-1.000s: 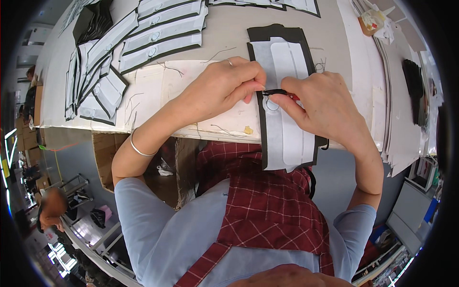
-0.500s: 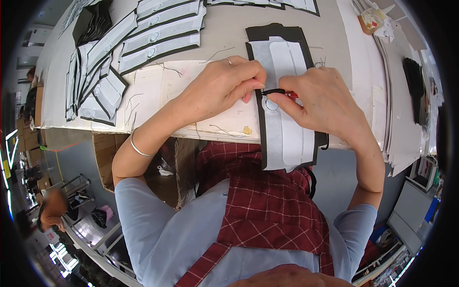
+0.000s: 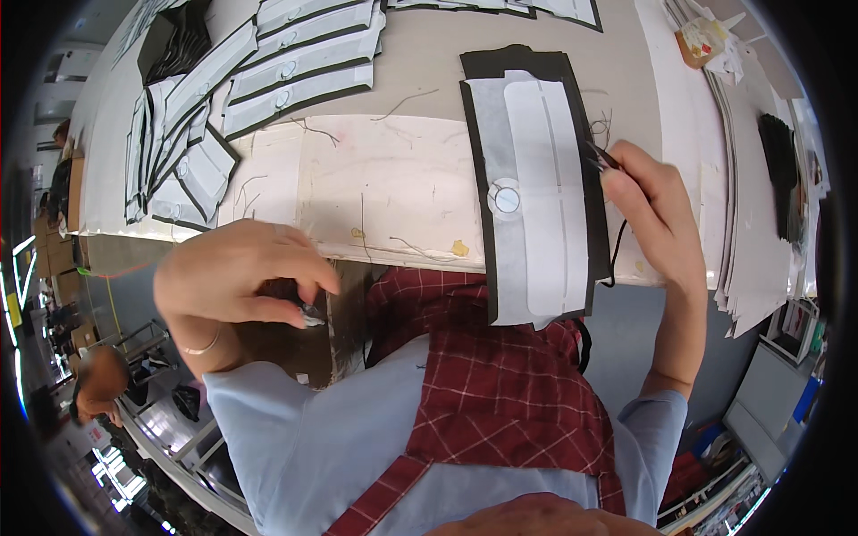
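A black fabric panel point(image 3: 581, 205) with white and grey backing and a round disc point(image 3: 507, 200) lies in front of me, its near end overhanging the table edge. My right hand point(image 3: 657, 201) is at the panel's right edge, closed around small thread snips point(image 3: 601, 158) whose dark pointed tips show past the fingers. My left hand point(image 3: 246, 272) is off the panel, above an open cardboard box point(image 3: 344, 308) below the table edge. Its thumb and fingers are apart, and I see nothing held between them.
Stacked similar panels point(image 3: 304, 80) lie at the far left, with more panels point(image 3: 192, 183) piled nearer. Loose thread ends point(image 3: 362, 228) are scattered on the table point(image 3: 402, 161). Grey sheets point(image 3: 755, 250) and black pieces point(image 3: 779, 174) are at the right, a small container point(image 3: 700, 43) behind them.
My left hand has left the panel's left edge and moved down-left over the box, its fingers opening. My right hand has drawn the snips rightward, uncovering the disc.
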{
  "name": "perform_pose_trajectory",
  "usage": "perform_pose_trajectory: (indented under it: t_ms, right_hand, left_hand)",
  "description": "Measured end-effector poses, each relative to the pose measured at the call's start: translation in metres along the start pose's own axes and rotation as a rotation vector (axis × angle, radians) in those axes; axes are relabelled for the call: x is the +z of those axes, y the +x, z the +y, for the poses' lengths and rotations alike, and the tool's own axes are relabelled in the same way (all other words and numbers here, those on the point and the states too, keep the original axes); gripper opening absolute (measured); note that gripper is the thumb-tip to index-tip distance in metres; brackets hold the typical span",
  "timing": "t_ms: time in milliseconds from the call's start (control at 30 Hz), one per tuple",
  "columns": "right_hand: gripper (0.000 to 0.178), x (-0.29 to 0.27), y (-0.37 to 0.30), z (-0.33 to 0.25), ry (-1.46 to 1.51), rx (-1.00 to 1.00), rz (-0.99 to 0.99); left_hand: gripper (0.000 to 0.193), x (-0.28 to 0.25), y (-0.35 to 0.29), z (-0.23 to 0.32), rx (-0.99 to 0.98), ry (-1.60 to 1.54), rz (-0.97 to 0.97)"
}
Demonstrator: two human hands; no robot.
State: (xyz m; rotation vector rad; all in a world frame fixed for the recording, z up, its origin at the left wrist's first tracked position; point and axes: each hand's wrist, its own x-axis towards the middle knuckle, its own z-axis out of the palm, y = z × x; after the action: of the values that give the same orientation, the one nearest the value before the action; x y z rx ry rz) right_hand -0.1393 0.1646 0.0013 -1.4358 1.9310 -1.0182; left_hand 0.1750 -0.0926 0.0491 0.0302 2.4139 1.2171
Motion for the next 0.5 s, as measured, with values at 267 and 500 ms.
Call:
perform_pose_trajectory:
  t_ms: [267,500]
  right_hand:
    - [0.034,0.030,-0.027,0.003,0.256,0.122,0.061]
    - [0.041,0.039,-0.026,0.006,0.232,0.162,0.159]
  left_hand:
    - [0.046,-0.005,0.056,-0.020,-0.123,0.095,0.724]
    - [0.036,-0.001,0.183,-0.039,0.082,0.477,0.870]
